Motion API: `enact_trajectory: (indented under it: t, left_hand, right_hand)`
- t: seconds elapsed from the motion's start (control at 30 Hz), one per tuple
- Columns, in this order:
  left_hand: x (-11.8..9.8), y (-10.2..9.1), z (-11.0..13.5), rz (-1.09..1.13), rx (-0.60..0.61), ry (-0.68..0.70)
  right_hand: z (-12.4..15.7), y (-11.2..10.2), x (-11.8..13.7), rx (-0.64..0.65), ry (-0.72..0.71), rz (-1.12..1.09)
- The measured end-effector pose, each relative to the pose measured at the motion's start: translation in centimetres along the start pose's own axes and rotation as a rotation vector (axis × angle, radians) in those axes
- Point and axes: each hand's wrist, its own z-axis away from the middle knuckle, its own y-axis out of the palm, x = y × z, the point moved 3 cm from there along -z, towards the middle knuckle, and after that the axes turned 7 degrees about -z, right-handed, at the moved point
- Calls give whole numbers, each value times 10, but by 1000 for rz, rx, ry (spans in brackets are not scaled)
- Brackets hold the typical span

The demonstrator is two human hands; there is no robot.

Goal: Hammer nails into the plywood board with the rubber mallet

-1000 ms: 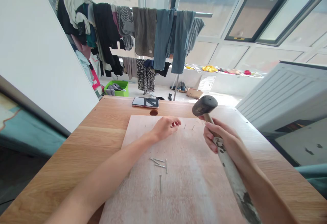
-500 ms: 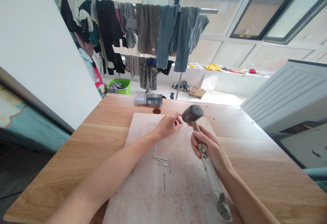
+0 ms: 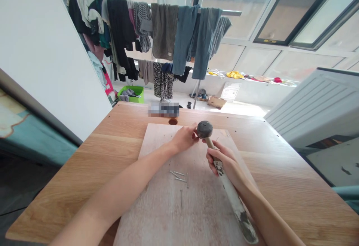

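My right hand (image 3: 223,158) is wrapped round the upper handle of a mallet (image 3: 205,129) with a dark rounded head and a worn, whitish handle. The handle slants down toward the lower right. Close beside the mallet head, my left hand (image 3: 184,139) has its fingers drawn together over the far part of a pale wooden board (image 3: 157,201). The mallet head hides its fingertips, so I cannot make out what they pinch. Several loose nails (image 3: 179,176) lie on the middle of the board, and a single nail (image 3: 181,199) lies nearer to me.
The board rests on a wooden table (image 3: 98,163) with a round hole (image 3: 173,121) near its far edge. A blurred-out item (image 3: 163,109) sits beyond the hole. Laundry (image 3: 165,32) hangs behind, above a green basket (image 3: 138,96). A white ribbed unit (image 3: 311,103) stands at right.
The mallet head has moved left and slightly down, closer to my left hand, and turned to show its round face. My left hand stays about where it was.
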Motion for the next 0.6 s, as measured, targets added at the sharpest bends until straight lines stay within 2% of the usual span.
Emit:
enact_trajectory:
  t: [0.17, 0.3, 0.37, 0.43, 0.53, 0.6]
  left_hand:
    - [-1, 0, -1, 6, 8, 1]
    - [-2, 1, 1, 16, 36, 5]
    - [-4, -4, 4, 18, 65, 28]
    - [-10, -17, 8, -24, 102, 61]
    - [-26, -46, 16, -178, 244, 83]
    - [-42, -62, 23, -282, 482, 80]
  right_hand:
    - [2, 1, 1, -12, -27, -47]
    - [2, 0, -1, -31, 14, 1]
    - [2, 0, -1, -26, 7, 27]
    - [3, -1, 1, -21, -23, 14]
    - [5, -1, 3, -35, -48, -48]
    - [5, -2, 5, -54, -68, -89]
